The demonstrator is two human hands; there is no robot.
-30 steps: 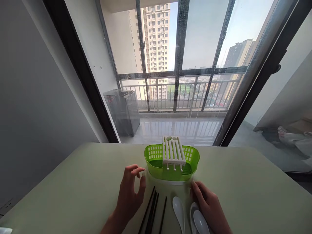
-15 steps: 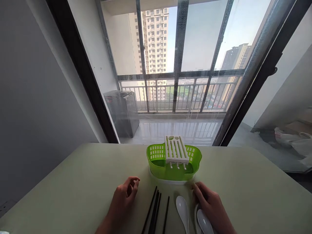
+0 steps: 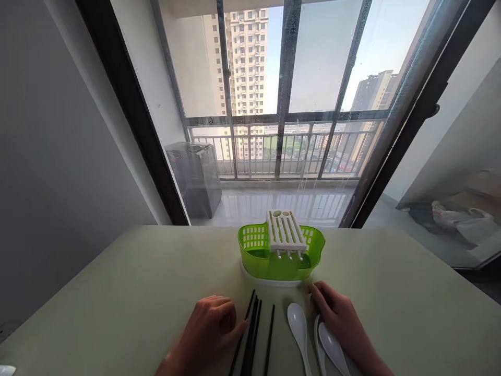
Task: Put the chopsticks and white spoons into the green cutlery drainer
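Observation:
My left hand point(image 3: 213, 329) is low over the table, fingers curled and thumb stretched out to the leftmost of several black chopsticks point(image 3: 250, 334). The thumb tip overlaps that chopstick; whether it presses on it I cannot tell. Gap shows between thumb and fingers. My right hand point(image 3: 340, 313) rests with fingers bent and tips together beside the front right of the green basket point(image 3: 258, 266), holding nothing visible. White spoons point(image 3: 299, 329) lie to its left and partly under it. Across the basket sits a white slotted rack point(image 3: 287, 230) with small hooks.
The basket stands on a white base tray point(image 3: 274, 282) near the far side of the pale table point(image 3: 156, 271). Beyond the table's far edge is a glass door with a dark frame point(image 3: 129, 115). A small white object point(image 3: 7, 369) shows at the lower left corner.
My left hand has moved right and nearer to me, its thumb now reaching over the leftmost chopstick. My right hand stays nearly in place. The view has shifted slightly.

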